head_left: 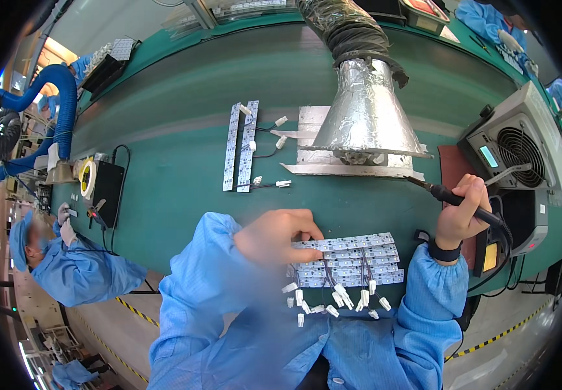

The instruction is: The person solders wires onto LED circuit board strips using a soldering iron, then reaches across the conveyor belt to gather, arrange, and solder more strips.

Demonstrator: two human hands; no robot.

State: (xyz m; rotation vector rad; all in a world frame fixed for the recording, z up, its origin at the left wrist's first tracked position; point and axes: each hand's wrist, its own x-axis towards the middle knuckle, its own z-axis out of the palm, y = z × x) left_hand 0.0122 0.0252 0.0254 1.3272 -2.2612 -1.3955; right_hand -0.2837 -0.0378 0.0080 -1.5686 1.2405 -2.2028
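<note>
My right hand (461,214) grips a black soldering iron (445,194) by its handle, with the tip pointing left toward the front of the metal hood. Close in front of me lies a stack of white LED strip boards (359,260), fanned slightly apart. Dark wires run from the boards to several white plug connectors (339,296) along the near side. At the stack's left end my left hand (274,234) pinches the farthest strip between thumb and fingers. Part of that hand and its sleeve is blurred. A wristband (444,252) circles my right wrist.
A foil-covered extraction hood (365,110) stands over a pale plate (310,168) at the far middle. More LED strips (231,146) with wired plugs lie left of it. A fan unit (521,140) occupies the right side. Another person (79,266) works at the left.
</note>
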